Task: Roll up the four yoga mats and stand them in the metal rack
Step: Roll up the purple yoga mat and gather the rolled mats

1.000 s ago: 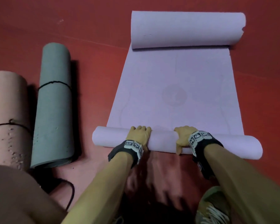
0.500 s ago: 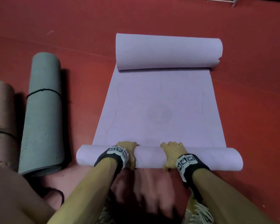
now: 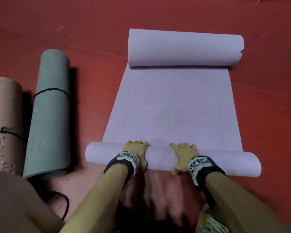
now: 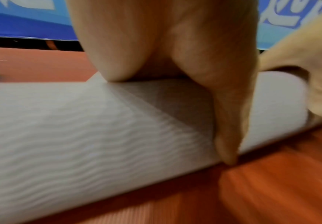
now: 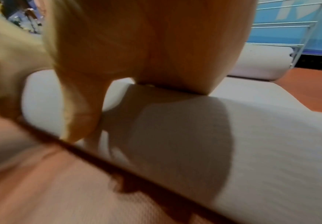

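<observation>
A lavender yoga mat point(image 3: 175, 106) lies flat on the red floor. Its far end is curled into a thick roll point(image 3: 183, 47), and its near end is a thinner roll point(image 3: 160, 158). Both hands grip that near roll side by side. My left hand point(image 3: 136, 148) has its fingers over the top and its thumb down the near side point(image 4: 231, 136). My right hand point(image 3: 183, 152) holds the roll point(image 5: 252, 144) the same way. A green mat point(image 3: 50, 115) and a pink mat point(image 3: 5, 125) lie rolled and tied with black cord at the left. The white wire rack point(image 5: 290, 30) stands beyond the far roll.
A loose black cord point(image 3: 65, 204) lies on the floor by my knee point(image 3: 15, 207) at the bottom left. My shoe point(image 3: 213, 222) shows at the bottom right. Bare red floor surrounds the lavender mat, and a blue banner point(image 4: 22, 22) lines the far wall.
The near roll has turned forward over the flat mat and grown thicker. Both hands have shifted on top of it and still grip it.
</observation>
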A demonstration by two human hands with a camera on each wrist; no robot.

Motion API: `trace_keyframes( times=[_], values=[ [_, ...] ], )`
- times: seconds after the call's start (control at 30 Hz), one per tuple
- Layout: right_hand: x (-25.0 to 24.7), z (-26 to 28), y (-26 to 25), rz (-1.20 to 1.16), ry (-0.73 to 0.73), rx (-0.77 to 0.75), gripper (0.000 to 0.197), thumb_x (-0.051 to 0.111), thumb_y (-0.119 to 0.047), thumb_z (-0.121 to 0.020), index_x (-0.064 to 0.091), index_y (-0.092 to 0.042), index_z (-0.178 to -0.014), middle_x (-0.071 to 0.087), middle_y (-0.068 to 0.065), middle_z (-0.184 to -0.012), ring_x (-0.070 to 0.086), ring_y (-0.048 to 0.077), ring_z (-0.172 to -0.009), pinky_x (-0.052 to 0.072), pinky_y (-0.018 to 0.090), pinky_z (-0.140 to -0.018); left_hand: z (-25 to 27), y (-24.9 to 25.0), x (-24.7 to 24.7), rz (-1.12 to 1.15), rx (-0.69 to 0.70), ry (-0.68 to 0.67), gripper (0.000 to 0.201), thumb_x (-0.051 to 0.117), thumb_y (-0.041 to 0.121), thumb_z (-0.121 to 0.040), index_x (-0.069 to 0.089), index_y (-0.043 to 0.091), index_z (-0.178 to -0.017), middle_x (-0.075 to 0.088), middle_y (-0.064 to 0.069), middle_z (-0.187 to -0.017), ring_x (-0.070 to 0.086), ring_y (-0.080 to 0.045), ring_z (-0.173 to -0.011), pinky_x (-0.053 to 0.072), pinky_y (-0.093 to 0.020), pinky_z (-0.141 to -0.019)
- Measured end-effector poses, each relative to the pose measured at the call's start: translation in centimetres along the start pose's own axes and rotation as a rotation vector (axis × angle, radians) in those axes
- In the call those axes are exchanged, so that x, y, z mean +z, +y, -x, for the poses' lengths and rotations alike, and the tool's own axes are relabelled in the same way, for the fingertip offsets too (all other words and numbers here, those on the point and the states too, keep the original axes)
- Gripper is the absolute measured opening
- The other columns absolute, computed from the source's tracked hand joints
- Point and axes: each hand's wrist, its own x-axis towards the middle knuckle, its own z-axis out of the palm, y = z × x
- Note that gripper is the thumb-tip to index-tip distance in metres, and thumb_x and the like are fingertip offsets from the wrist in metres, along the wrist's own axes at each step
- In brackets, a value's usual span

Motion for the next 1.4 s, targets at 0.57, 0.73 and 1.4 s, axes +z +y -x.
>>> trace_keyframes(
  times=[0.57,0.73,1.4],
  values=[
    [-3.1,-3.0,0.5,-0.058,-0.102,0.007,0.094,0.088,-0.034,-0.047,0.047,-0.026,-0.131,0.063,0.003,-0.116,0.06,0.029,-0.105,0.039,0.034,-0.083,0.1,1.1,0.1,-0.148,-0.076,0.15,0.084,0.074,0.045,-0.062,0.037,0.019,-0.132,0.051,-0.003,-0.125,0.049,-0.025,-0.116,0.029,-0.044,-0.103],
    [-2.2,-2.0,-0.1,-0.12,-0.182,-0.005,0.098,0.087,-0.033,-0.051,0.042,-0.03,-0.138,0.06,0.002,-0.129,0.058,0.027,-0.115,0.041,0.035,-0.091,0.5,0.7,-1.2,-0.044,-0.037,-0.013,0.085,0.078,0.043,-0.063,0.04,0.027,-0.137,0.058,-0.003,-0.12,0.056,-0.025,-0.113,0.035,-0.04,-0.099],
    [-1.5,-0.5,-0.6,-0.182,-0.238,0.03,0.098,0.089,-0.035,-0.047,0.046,-0.029,-0.135,0.058,0.0,-0.132,0.055,0.026,-0.119,0.042,0.033,-0.097,4.0,2.2,2.7,-0.159,-0.029,0.168,0.092,0.072,0.037,-0.065,0.026,0.016,-0.143,0.041,-0.006,-0.131,0.04,-0.028,-0.123,0.02,-0.054,-0.104]
  ],
)
